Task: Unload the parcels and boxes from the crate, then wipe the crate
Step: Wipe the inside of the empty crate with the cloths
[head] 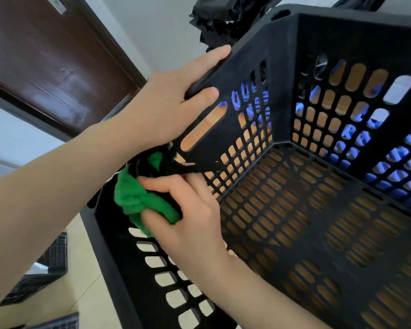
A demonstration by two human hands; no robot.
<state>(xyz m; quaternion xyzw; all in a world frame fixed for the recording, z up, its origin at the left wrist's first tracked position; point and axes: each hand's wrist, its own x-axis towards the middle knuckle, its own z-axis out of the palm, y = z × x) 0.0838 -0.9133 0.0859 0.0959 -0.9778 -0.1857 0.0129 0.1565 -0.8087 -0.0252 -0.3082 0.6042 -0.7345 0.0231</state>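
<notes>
Item: black plastic crate (285,74), open-topped, walls and floor pierced with slots. It stands on a wooden surface (204,131) seen through the openings, and nothing lies inside it. By judgement the unloading is done and the wiping is in hand. Handling: moulded plastic, likely stiff and light when empty, smooth enough to slide on the wood if pushed. Best taken at the thick rim or the long handle slot in each wall; the slotted lattice is probably the weaker part. Left hand (176,100): fingers curled over the rim of the left wall, thumb inside above the handle slot, steadying the crate. Right hand (192,224): fingers wrapped round a bunched green cloth (133,195), pressed to the crate's near left corner. Cloth: soft, thick, easily crumpled, apt to snag in the slots. A black cord (199,168) crosses that corner; where it is fastened cannot be told. Beyond the far left corner, crumpled black bags (223,20). Something blue (408,162) shows through the far and right walls. Brands, labels, writing: none legible.
</notes>
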